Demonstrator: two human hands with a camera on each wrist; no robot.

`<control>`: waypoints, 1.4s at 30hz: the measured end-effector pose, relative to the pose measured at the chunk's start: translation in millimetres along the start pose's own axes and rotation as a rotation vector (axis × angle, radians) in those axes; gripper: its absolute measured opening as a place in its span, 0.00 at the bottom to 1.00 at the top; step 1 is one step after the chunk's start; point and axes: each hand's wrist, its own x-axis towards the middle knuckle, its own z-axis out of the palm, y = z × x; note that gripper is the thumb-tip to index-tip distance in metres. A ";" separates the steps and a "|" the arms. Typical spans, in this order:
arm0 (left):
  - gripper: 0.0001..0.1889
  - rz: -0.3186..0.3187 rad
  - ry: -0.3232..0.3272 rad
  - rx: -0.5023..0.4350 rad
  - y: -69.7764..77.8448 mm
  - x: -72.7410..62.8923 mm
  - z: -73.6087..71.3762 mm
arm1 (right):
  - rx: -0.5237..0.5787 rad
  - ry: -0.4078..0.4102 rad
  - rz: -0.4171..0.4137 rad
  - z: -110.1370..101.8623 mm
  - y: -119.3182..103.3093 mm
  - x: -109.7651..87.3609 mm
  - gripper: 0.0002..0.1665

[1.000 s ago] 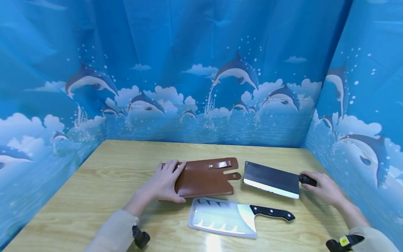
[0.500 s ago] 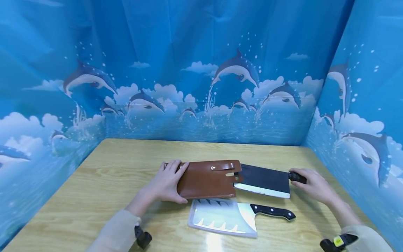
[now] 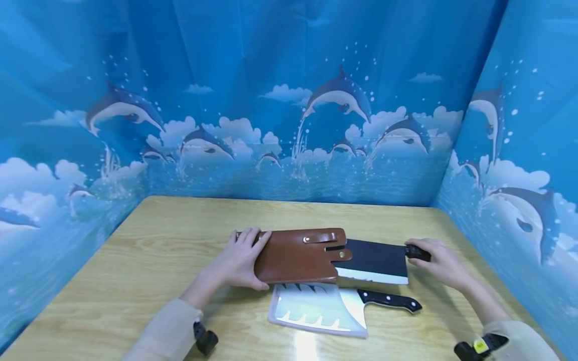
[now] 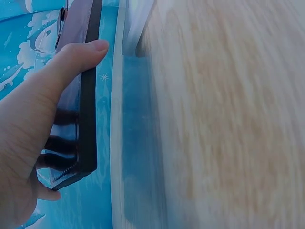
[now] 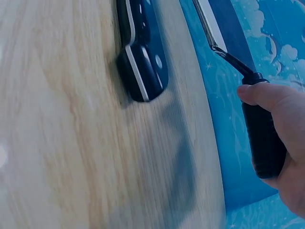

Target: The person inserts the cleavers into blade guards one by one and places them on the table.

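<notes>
My left hand (image 3: 241,258) grips the closed end of a brown leather knife sheath (image 3: 293,258), thumb on the near edge and fingers over the far side. In the left wrist view the sheath (image 4: 88,114) is held up on edge. My right hand (image 3: 444,265) holds the black handle (image 5: 264,133) of a dark-bladed cleaver (image 3: 377,258). The front part of that blade is hidden inside the sheath's open end; the rest, with its bright cutting edge, shows. The sheath's snap tab (image 3: 340,255) lies over the blade, and its strap (image 3: 322,236) sits along the top.
Another cleaver (image 3: 354,303), its blade in a clear plastic guard (image 3: 311,311), lies on the wooden table (image 3: 158,281) just in front of the sheath, handle to the right. Blue dolphin-print curtains (image 3: 235,75) surround the table's back and sides.
My right hand has moved left with the cleaver, and its blade has gone from outside the sheath to partly inside. The left hand and sheath have shifted very little.
</notes>
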 end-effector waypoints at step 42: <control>0.62 0.093 0.135 -0.024 7.8 0.5 -12.3 | 0.608 -0.244 0.339 -26.7 -19.2 6.0 0.28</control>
